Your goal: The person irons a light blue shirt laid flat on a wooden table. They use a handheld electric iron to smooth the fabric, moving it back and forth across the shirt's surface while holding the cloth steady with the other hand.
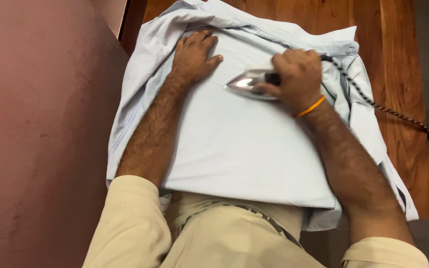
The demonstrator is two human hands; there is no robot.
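You are pressing a pale blue shirt [244, 144] that is lying across the middle of the frame, its broad centre panel smooth and flat while its edges are bunching into soft folds along the left side and at the upper right. The cloth is looking thin and matte, like woven cotton. Your right hand [298, 79] is closing its fingers fully around the dark handle of a clothes iron [247, 83], whose shiny metal body is tapering to a point aimed toward the left and resting on the shirt in the upper centre. A thin orange band [310, 107] is circling that wrist. A braided black-and-white cord [373, 101] is trailing from the iron toward the right edge. Your left hand [193, 55] is lying palm down, fingers spread flat, holding nothing, pressing the fabric just left of the iron's tip. Underneath, a polished wooden table [403, 74] is showing at the upper right.
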